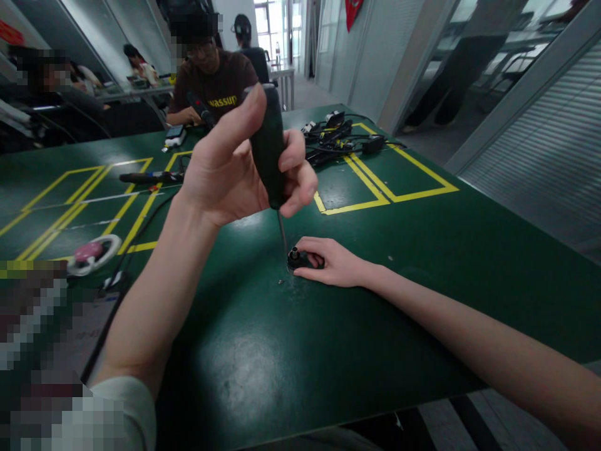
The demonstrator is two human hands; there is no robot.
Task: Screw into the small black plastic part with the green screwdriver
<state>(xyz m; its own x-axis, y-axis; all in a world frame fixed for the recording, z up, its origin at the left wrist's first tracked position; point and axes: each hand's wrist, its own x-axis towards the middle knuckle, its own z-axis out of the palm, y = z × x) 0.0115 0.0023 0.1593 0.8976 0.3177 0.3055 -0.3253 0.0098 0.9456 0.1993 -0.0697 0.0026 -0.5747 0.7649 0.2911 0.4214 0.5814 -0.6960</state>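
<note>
My left hand [225, 166] is wrapped round the thick dark handle of a screwdriver [268, 150], held upright above the table. Its thin metal shaft runs down to a small round black part [293, 260] with a metal fitting on top. Whether the tip touches that part I cannot tell. Low on the green table [357, 338], my right hand [335, 263] pinches the black part between thumb and fingers. A tiny metal piece, perhaps a screw [280, 282], lies just left of it.
Bundled black cables [338, 141] lie at the back right, near yellow tape outlines. To the left are a dark pen-shaped tool [150, 177] with a cord and a white ring with a pink centre [91, 252]. A person [211, 81] sits across the table.
</note>
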